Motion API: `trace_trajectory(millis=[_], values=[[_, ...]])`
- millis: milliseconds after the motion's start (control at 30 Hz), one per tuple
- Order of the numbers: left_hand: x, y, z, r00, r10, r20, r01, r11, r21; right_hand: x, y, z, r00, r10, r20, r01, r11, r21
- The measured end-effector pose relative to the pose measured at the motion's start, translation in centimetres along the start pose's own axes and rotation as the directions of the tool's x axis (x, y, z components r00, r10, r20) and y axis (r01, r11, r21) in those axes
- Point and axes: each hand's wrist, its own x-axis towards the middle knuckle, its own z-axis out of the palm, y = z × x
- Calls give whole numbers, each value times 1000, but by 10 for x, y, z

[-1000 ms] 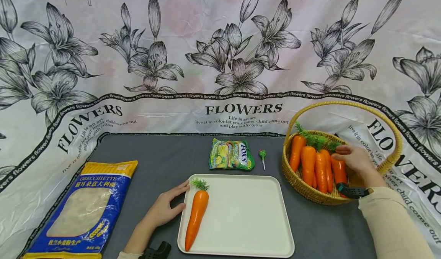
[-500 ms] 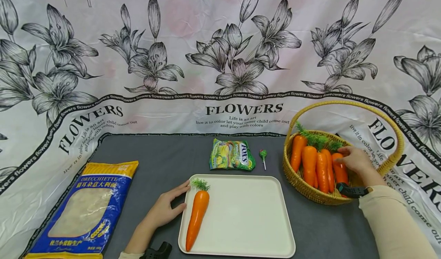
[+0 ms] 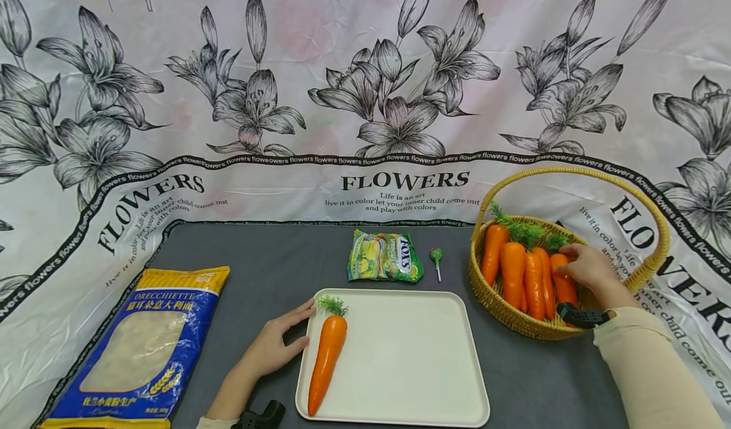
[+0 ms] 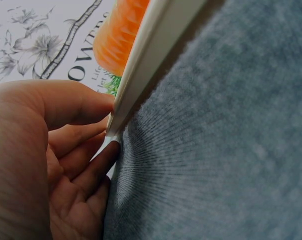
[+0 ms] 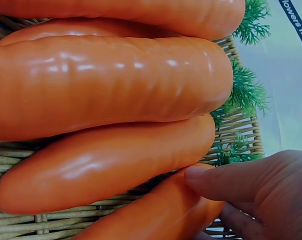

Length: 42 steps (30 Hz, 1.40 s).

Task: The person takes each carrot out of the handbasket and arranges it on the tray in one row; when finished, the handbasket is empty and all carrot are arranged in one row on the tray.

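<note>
Right hand [image 3: 588,269] was down in the wicker basket [image 3: 648,267] at far right, thumb and fingers closing on the rightmost carrot [image 3: 562,283]. Left hand [image 3: 274,346], fingers straight, steadied the tray [image 3: 411,365]; one carrot on the tray [image 3: 327,356], four remained in the basket.

The head view is bright, evenly lit and sharp, with only soft shadows under the tray [image 3: 400,302] and basket [image 3: 514,318], and a mild outward bend toward its edges. Both wrist views are dimmer and very close: the grey cloth [image 4: 230,150] blurs at lower right, while the carrots [image 5: 111,85] carry soft white glare streaks.
</note>
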Motion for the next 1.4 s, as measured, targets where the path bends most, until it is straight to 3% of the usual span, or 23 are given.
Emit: trace_trajectory(millis=[433,967,1233,1400], values=[[0,0,0,1000,3,-7,-3,1000,10,3,-2,4,999,-35,-6,34,993,-110],[0,1,0,1000,2,-8,-2,1000,4,-2,-6,-3,1000,-14,0,14,999,-31],[0,0,-1,1000,-2,1,2,1000,-11,-7,-10,-12,998,-28,-48,28,1000,0],[0,-1,0,1000,-2,2,2,1000,-6,-10,-11,-19,1000,-17,-22,18,999,49]])
